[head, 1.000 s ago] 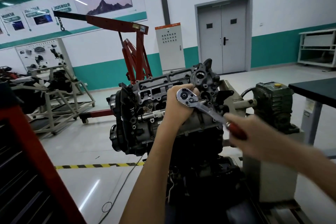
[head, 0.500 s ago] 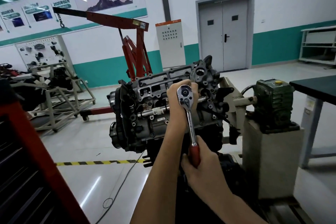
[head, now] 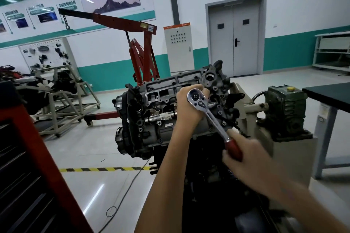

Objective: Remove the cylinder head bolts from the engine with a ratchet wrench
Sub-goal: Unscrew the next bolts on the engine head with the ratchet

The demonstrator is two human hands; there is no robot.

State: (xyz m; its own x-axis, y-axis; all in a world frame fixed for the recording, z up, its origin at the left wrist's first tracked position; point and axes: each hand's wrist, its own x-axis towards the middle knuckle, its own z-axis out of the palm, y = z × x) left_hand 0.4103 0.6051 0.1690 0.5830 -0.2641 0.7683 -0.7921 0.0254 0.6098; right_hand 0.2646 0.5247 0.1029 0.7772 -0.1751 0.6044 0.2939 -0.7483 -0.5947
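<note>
At the engine (head: 161,119), on its stand mid-floor and rolled so the head face looks toward the person: mid-loosening of one cylinder head bolt. The bolt and socket are hidden behind the left hand (head: 186,108), so how far out the bolt is can't be told.

- ratchet wrench (head: 212,119): its head sits on the right half of the head face, with the handle running down-right.
- The left hand's fingers are curled round the ratchet head, steadying it on the fastener.
- right hand (head: 250,155): wrapped round the red grip at the handle's end, supplying the torque.

Next move, as a judgement: swing the handle through its arc, ratchet back, repeat. The left hand must press the head square or the socket cams off. Other bolt holes on the face are too small to read as filled or empty.

Room:
- Glossy light floor, yellow-black tape (head: 94,169) and a loose cable (head: 123,191) across it.
- Red engine hoist (head: 140,49) behind the engine.
- Grey cabinet (head: 178,49) and a double door (head: 234,38) on the far wall.
- Green gearbox (head: 284,109) on the stand, just beside a dark table (head: 329,94).
- Red tool cart (head: 28,147) near left, a second stand (head: 62,100) beyond it.
</note>
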